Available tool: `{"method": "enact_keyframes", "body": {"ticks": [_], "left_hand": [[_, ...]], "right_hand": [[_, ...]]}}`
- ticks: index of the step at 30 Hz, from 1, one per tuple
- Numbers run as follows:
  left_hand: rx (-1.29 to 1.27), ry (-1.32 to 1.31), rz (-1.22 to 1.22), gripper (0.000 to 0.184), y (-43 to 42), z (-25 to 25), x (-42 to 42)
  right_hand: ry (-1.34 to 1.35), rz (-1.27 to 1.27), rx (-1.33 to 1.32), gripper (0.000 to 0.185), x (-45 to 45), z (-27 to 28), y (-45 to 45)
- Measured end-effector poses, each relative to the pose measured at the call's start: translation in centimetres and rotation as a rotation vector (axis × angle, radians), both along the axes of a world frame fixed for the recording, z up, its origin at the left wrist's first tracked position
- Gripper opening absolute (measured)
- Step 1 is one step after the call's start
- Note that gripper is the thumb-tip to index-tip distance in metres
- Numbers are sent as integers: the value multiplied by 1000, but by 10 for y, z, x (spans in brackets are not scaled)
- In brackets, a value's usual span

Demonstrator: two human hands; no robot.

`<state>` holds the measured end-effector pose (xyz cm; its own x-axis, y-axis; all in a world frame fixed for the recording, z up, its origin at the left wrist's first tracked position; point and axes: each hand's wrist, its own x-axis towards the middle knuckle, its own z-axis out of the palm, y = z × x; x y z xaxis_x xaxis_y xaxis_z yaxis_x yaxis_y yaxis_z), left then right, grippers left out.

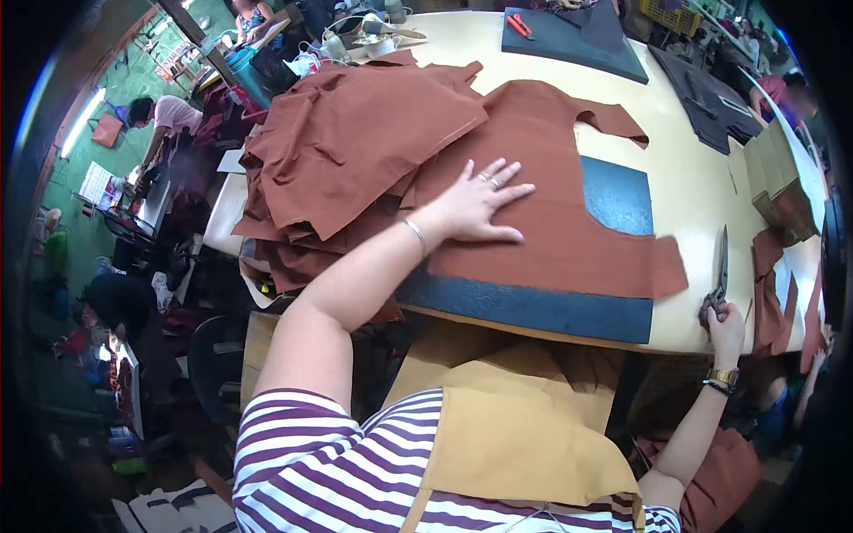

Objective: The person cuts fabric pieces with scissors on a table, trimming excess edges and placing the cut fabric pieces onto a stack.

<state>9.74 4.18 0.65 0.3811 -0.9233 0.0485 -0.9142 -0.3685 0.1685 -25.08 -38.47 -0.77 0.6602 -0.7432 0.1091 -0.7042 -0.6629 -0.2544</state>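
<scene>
My left hand point(480, 202) lies flat with fingers spread on a rust-brown cut fabric piece point(533, 240). The piece has a curved cutout on its right side and a strap-like end at the lower right. Beneath it is a dark blue board point(551, 311), showing along the front edge and through the cutout. At the right, my right hand point(727, 329) has its fingers closed on the handles of a pair of scissors point(723, 262). Their blades point away from me on the table.
A heap of rust-brown fabric point(346, 133) sits left of my left hand. Red-handled snips point(521, 27) lie on a dark board point(577, 49) at the back. Dark fabric pieces point(706, 98) and a cardboard box point(782, 178) stand right. Another person point(173, 115) works at far left.
</scene>
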Motion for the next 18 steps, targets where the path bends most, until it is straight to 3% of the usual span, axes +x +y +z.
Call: {"method": "enact_keyframes", "body": {"ticks": [3, 5, 6, 7, 8, 9, 10, 11, 13, 14, 18], "left_hand": [[-26, -27, -42, 77, 28, -6, 54], [21, 222, 103, 77, 48, 9, 68], [3, 146, 106, 75, 56, 3, 79], [-38, 56, 76, 75, 58, 4, 82], [-48, 160, 177, 78, 50, 22, 64], [-127, 45, 184, 82, 44, 16, 59], [-137, 12, 240, 77, 29, 20, 44], [-235, -137, 197, 68, 14, 7, 37], [-222, -179, 165, 58, -26, 15, -8], [-240, -124, 106, 55, -47, 17, -31], [-315, 10, -186, 54, -126, 6, -94]], "right_hand": [[158, -2, 127, 23, -6, 13, -8], [-90, 34, 631, 22, -19, 13, -10], [-345, -82, 993, 19, -15, 44, 33], [-535, -59, 1147, 23, -38, 11, 10], [-689, -21, 1355, 24, -41, 17, 32], [-745, -16, 1365, 26, -43, 20, 55], [-855, -38, 1451, 26, -46, 18, 75], [-819, -56, 1305, 30, -49, 20, 95], [-957, 25, 1331, 38, -52, 12, 130], [-1003, 64, 1363, 41, -51, 5, 140], [-1022, 22, 1431, 22, -35, 14, 182]]}}
